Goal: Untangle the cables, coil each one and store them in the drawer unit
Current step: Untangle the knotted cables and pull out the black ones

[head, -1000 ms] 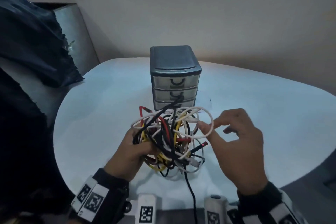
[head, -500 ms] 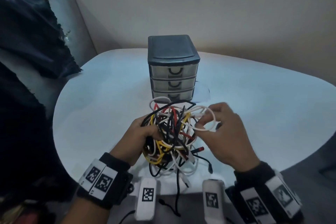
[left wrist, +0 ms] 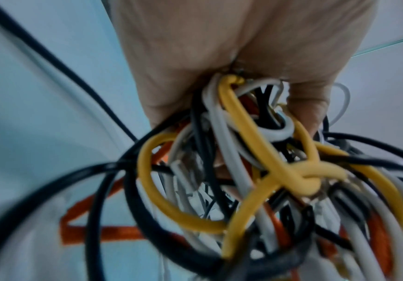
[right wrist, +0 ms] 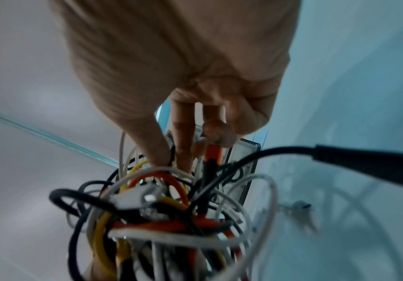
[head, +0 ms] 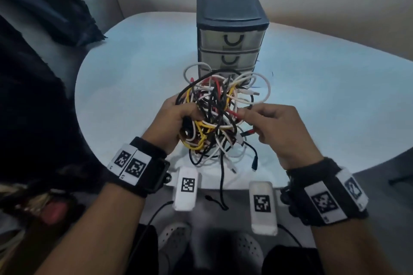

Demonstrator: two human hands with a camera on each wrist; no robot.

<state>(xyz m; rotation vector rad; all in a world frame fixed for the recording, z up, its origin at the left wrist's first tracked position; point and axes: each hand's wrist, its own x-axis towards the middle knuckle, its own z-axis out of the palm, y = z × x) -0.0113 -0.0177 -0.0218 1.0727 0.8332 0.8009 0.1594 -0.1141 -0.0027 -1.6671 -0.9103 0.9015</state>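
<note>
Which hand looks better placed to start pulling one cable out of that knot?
Probably the right hand: its fingertips already pinch a red cable at the tangle's edge. The left hand is wrapped round the bundle, steadying it.

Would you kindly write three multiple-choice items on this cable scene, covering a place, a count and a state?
1. Where does the drawer unit stand?
A. on the table behind the cable tangle
B. on the floor
C. in the left hand

2. How many drawers show on its front?
A. one
B. three
C. five

3. What does the right hand do?
A. lies flat on the table
B. pulls a drawer
C. pinches a red cable

Answers:
1 A, it rises beyond the cable tangle on the table.
2 B, three stacked fronts.
3 C, fingertips close on the red cable while the left hand grips the bundle.
</note>
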